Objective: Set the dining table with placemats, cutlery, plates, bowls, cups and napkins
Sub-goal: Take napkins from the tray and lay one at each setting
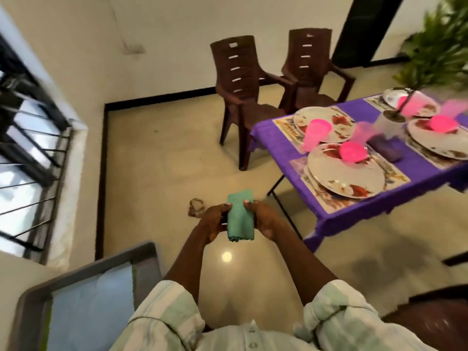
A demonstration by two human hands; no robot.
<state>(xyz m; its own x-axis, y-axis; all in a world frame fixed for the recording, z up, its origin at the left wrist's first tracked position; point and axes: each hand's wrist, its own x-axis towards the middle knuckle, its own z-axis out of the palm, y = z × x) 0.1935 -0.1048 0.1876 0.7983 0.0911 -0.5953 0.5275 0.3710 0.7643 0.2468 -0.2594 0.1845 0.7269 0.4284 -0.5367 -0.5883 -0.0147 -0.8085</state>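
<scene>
A folded green napkin (240, 216) is held upright in front of me over the floor, my left hand (213, 224) gripping its left side and my right hand (265, 219) its right side. To the right stands the dining table (359, 211) under a purple cloth. It carries printed placemats (326, 200), steel plates (345, 171), pink bowls (353, 152) and pink cups (315, 135). Cutlery shows as a blur beside the nearest plate.
Two brown plastic chairs (243, 97) stand at the table's far-left end. A grey stand with a blue cloth (88, 305) is at my lower left. A barred window (27, 148) fills the left wall. A small brownish object (196, 207) lies on the floor. A plant (440, 46) sits on the table.
</scene>
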